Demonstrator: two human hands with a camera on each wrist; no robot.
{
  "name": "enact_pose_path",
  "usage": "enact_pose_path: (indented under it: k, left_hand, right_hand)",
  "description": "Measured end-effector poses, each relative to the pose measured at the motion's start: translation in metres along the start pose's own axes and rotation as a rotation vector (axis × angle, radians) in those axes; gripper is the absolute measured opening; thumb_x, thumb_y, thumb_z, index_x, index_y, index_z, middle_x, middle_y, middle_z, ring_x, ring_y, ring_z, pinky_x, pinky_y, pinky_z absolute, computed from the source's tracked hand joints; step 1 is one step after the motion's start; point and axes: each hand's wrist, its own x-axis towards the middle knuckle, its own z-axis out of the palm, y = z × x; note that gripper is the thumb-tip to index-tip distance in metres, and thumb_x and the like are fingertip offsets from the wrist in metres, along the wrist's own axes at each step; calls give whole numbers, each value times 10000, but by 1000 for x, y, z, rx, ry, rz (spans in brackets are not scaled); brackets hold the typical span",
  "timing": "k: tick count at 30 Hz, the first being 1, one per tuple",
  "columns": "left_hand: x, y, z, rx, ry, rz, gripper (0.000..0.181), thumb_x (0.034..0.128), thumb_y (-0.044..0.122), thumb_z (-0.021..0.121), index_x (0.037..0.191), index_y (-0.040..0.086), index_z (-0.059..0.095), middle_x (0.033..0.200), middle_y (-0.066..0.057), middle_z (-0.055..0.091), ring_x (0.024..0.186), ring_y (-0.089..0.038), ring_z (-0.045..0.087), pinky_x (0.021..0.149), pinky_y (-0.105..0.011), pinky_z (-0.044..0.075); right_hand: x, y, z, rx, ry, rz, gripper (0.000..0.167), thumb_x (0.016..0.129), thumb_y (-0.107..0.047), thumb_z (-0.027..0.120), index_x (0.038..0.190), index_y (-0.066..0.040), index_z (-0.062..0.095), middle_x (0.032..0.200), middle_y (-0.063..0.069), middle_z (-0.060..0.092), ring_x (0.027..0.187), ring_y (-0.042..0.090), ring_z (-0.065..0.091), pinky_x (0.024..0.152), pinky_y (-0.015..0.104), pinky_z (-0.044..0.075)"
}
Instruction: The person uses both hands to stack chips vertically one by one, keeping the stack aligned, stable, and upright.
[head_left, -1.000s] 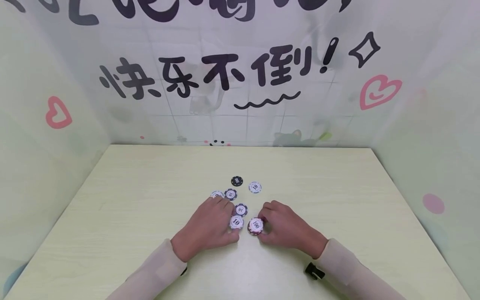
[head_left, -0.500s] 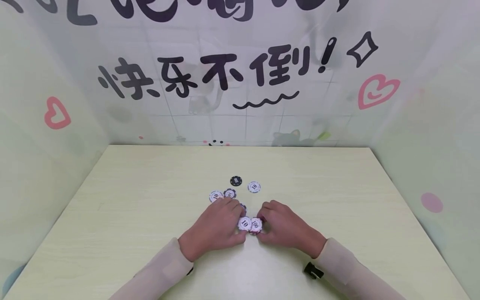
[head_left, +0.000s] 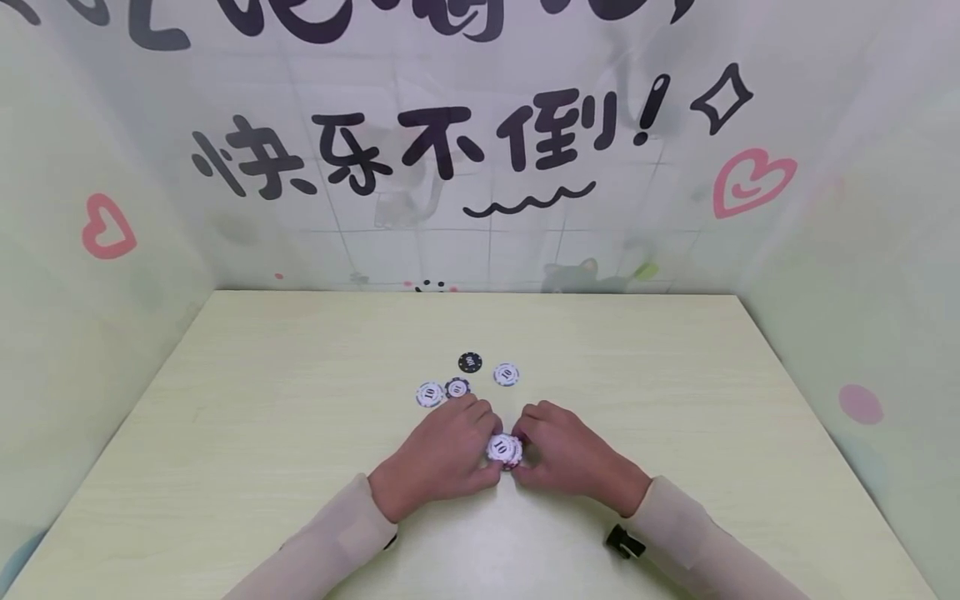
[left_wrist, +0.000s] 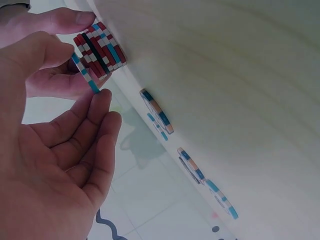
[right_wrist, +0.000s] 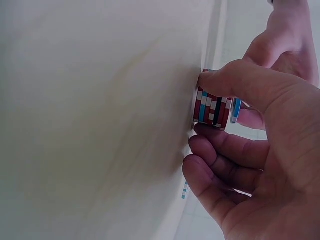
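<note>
Between thumb and fingers my left hand [head_left: 450,454] pinches a light-blue-and-white poker chip [left_wrist: 85,72] marked 10. It is held just above a short stack of poker chips [right_wrist: 212,107], and a narrow gap separates the two in the right wrist view. Mostly red and white, the stack also has a black and a light-blue layer. My right hand [head_left: 566,450] grips the stack's side with thumb and fingers while it stands on the table. From the head view the held chip covers most of the stack's top. The left hand hides a dark-blue chip [left_wrist: 156,111] there.
Farther back on the table [head_left: 300,358] lie a black chip [head_left: 470,362], a white-faced 10 chip [head_left: 506,374], another white-faced 10 chip [head_left: 430,394] and a dark-blue-edged chip [head_left: 457,388]. A printed curtain [head_left: 480,250] stands behind the table. Under the right sleeve is a black clip [head_left: 626,542].
My left hand has moved right, carrying the 10 chip from beside the stack to over it. A dark-blue chip went out of sight behind that hand. The right hand stays at the stack.
</note>
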Motion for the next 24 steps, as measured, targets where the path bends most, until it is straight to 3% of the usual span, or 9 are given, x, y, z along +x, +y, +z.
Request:
enact_pose_path:
  k: [9, 24]
  left_hand:
    - [5, 2, 1, -7, -31, -6, 297, 911, 349, 813, 1014, 78, 749, 941, -13, 679, 887, -194, 592, 863, -332, 514]
    - [0, -1, 1, 1, -43, 3, 391, 957, 450, 811, 1072, 82, 748, 980, -15, 684, 930, -207, 602, 882, -346, 517]
  right_hand:
    - [-1, 1, -1, -2, 9, -26, 249, 837, -177, 888, 1022, -56, 773, 935, -41, 658, 870, 124, 546, 763, 266, 512]
    - [0, -1, -2, -8, 21, -26, 257, 830, -193, 904, 1010, -64, 774, 934, -43, 653, 855, 119, 535, 749, 261, 507]
